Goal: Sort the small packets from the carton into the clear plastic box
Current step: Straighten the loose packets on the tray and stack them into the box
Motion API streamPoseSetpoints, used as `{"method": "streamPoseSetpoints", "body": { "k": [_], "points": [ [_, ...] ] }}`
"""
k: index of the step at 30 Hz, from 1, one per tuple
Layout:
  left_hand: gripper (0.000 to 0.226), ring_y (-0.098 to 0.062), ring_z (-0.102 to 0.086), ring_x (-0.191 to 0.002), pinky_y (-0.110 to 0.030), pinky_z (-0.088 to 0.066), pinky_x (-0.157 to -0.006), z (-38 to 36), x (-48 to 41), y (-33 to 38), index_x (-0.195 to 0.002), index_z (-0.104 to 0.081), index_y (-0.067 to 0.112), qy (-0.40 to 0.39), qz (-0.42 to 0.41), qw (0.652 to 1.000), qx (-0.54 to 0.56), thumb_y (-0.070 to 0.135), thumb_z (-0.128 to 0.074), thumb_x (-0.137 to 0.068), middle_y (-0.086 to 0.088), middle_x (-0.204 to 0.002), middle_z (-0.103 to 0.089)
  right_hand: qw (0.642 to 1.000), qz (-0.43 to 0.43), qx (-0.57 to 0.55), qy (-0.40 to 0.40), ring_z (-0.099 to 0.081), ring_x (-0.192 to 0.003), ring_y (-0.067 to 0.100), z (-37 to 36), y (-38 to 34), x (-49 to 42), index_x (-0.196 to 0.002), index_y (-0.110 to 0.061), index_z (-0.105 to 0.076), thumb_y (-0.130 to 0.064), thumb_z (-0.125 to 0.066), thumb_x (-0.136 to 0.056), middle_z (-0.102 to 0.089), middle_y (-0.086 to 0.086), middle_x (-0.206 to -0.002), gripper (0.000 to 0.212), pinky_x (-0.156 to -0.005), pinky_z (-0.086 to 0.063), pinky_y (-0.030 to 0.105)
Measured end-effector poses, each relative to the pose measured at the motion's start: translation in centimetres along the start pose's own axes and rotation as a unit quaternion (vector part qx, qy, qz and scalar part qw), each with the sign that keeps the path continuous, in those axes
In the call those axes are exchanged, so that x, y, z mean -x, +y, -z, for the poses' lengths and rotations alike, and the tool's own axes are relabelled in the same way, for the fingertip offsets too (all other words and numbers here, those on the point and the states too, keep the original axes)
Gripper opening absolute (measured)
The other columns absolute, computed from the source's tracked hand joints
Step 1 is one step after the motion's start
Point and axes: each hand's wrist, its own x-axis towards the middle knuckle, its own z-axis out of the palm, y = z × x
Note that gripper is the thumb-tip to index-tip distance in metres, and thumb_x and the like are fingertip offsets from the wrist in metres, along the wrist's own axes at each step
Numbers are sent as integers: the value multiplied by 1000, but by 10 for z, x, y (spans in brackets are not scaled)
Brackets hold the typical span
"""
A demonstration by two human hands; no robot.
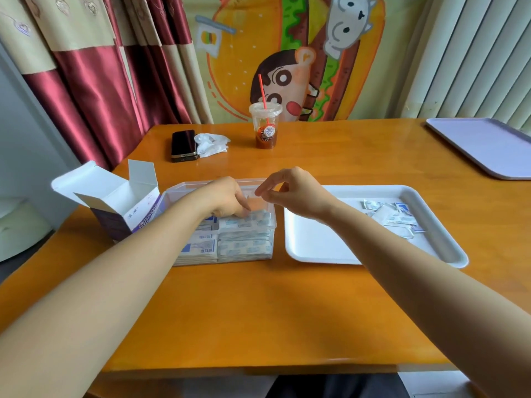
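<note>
Seemingly nearly done, the left hand pressed uncurled fingertips onto packets filling the clear plastic box, while the right hand hovered, its pinch unreadable.

Bright, even light is filling the scene, glaring faintly off the table near its far right corner. Soft shadows are lying toward its near edge. Wide-angle distortion is bending the curtain and blinds.
</note>
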Motion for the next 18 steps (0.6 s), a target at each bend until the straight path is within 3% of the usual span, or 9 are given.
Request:
{"method": "streamPoseSetpoints", "body": {
  "k": [3, 8, 14, 18],
  "points": [
    [16, -19, -61, -92, -31, -51, -81, 3, -5, 1, -100, -75, 27, 42, 2, 999, -6, 26, -73, -84, 4, -100, -68, 1000, 4, -2, 11, -53, -66, -18, 3, 2, 0, -96, -17, -75, -16, -62, -87, -69, -7, -96, 16, -57, -40, 5],
    [12, -21, -63, -92, -32, -50, -73, -15, -7, 10, -95, -75, 29, 164, -23, 970, -180, 22, -69, -87, 6, -99, -70, 1000, 7, -2, -12, -54, -65, -11, 3, 1, 3, -95, -15, -76, -13, -61, -87, -65, -13, -85, 17, -57, -42, 7],
    [16, -21, -64, -85, -29, -45, -63, -24, -11, 11, -86, -74, 27, 179, -44, 942, -281, 12, -67, -85, 4, -89, -70, 1000, 21, -2, -19, -51, -65, -16, 6, 0, 6, -95, -13, -76, -11, -62, -87, -52, -24, -76, 17, -56, -39, 4],
    [10, -23, -64, -82, -29, -45, -60, -26, -10, 11, -88, -70, 23, 195, -71, 905, -372, 14, -68, -85, 1, -86, -68, 1000, 20, -4, -21, -53, -63, -6, 5, 1, 7, -96, -13, -76, -12, -62, -88, -54, -23, -76, 16, -57, -40, 4]
  ]
}}
